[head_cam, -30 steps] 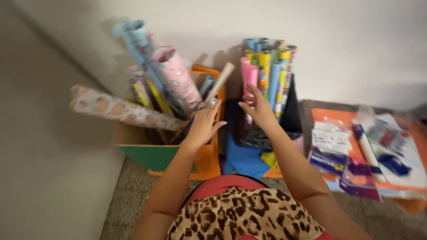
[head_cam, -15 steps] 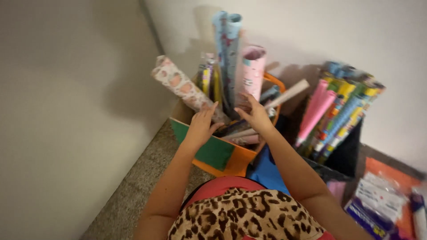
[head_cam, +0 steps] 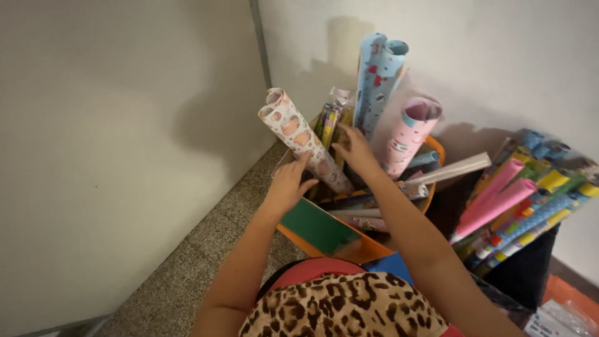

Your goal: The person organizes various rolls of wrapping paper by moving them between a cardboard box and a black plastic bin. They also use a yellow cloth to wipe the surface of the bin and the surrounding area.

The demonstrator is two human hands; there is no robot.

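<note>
An orange bin (head_cam: 324,246) with a green panel stands in the corner, stuffed with rolls of wrapping paper. My left hand (head_cam: 288,183) rests with spread fingers against a leaning cream roll with a peach pattern (head_cam: 302,140). My right hand (head_cam: 354,150) reaches deeper into the bin, fingers apart, touching thin yellow-green rolls (head_cam: 328,122). Behind it a tall light-blue roll (head_cam: 377,78) and a pink roll (head_cam: 408,134) stand upright. Neither hand is closed around anything.
A black container (head_cam: 521,268) to the right holds several pink, blue and yellow rolls (head_cam: 518,200). Walls meet just behind the bin. Speckled floor (head_cam: 187,274) runs along the left. Packaged goods (head_cam: 561,318) lie at the lower right.
The view has swung left and closer to the orange bin. My right hand left the rolls in the black container and went into the orange bin; my left hand moved onto the peach-patterned roll.
</note>
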